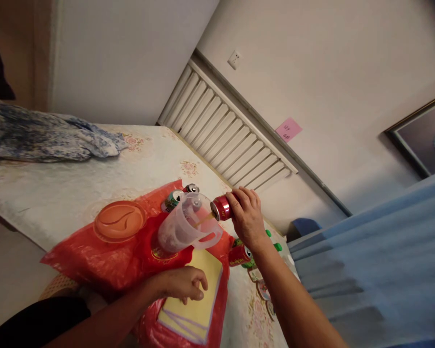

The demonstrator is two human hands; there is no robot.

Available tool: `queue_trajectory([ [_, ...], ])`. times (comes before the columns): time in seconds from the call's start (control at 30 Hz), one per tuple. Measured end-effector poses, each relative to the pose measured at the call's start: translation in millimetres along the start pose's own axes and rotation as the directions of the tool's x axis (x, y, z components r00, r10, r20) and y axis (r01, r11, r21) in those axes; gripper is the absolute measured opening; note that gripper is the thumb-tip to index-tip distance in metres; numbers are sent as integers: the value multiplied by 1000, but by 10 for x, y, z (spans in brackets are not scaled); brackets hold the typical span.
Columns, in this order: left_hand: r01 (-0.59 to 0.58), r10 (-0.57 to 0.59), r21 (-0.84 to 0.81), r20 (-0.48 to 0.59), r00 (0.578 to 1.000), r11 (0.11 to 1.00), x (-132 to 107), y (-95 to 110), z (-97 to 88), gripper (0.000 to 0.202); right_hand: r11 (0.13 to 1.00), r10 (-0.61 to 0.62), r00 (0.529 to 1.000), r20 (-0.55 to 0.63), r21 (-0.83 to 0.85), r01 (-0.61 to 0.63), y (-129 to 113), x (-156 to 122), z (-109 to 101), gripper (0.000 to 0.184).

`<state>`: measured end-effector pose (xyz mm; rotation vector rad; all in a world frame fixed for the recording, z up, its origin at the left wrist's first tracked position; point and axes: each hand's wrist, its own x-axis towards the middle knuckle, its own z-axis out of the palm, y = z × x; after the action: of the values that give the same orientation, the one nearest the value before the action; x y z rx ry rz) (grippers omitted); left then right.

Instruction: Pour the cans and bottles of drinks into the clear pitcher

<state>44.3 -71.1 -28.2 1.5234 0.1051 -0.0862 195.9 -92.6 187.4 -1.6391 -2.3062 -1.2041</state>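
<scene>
My right hand (247, 217) is closed around a red drink can (223, 208), tipped toward a translucent plastic pitcher (177, 227). A thin brownish stream runs from the can into the pitcher's mouth. The pitcher stands on red plastic sheeting (79, 256), its handle on the right side. My left hand (186, 284) hovers over or rests on a folded yellow cloth or paper (192, 314) with purple edge lines; its fingers are loosely curled and apart, holding nothing visible. An orange round lid (119, 220) lies left of the pitcher.
Two opened cans, one greenish (173, 199) and one dark (191, 188), stand behind the pitcher. Another red can (240, 254) and green-capped bottles (278, 247) are by my right forearm. A patterned cloth (54, 137) lies on the floral tablecloth (148, 154); a radiator (224, 130) borders it.
</scene>
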Motion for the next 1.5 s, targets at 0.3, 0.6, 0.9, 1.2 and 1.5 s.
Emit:
queue_trajectory([
  [0.3, -7, 7, 13, 0, 1000, 1000, -30, 45, 5, 43, 1000, -8, 1000, 14, -16, 8, -29, 31, -27, 38],
  [0.6, 14, -14, 10, -6, 1000, 1000, -64, 91, 10, 42, 999, -49, 998, -41, -9, 49, -52, 34, 6, 41],
  [0.9, 3, -3, -2, 7, 1000, 1000, -50, 80, 6, 40, 998, -59, 997, -46, -3, 59, -79, 20, 47, 43],
  [1.2, 8, -8, -50, -16, 1000, 999, -10, 3, 24, 40, 978, 73, 997, -31, 196, -65, -78, -44, 129, 46],
  [1.5, 19, -20, -113, -8, 1000, 993, -8, -50, 32, 39, 394, 643, 723, 255, 699, -597, 16, -220, 629, 61],
])
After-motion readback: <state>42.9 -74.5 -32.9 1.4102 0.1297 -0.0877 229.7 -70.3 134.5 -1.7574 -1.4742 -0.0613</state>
